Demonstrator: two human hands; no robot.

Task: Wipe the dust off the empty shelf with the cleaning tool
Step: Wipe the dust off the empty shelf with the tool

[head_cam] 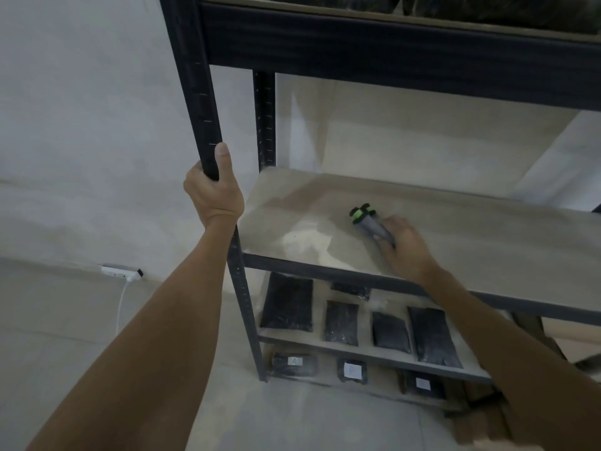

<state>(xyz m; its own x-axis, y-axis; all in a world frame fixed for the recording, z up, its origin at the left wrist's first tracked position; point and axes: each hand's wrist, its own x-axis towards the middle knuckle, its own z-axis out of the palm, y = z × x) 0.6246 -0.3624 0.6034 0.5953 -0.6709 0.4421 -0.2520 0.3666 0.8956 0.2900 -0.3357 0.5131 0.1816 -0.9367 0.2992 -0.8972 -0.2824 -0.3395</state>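
the left hand [213, 190] grips the dark front post [195, 86] of the rack, thumb up along it; the right hand [405, 247] holds a grey cleaning tool [369, 221] with a green and black head, resting on the bare pale shelf [455, 236]; black packets [341, 322] lie on the shelf below.

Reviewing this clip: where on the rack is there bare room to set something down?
The beige middle shelf board is bare right of the right hand gripping the grey-and-green cleaning tool, and left toward the black corner post. The shelf below is crowded with black flat packets.
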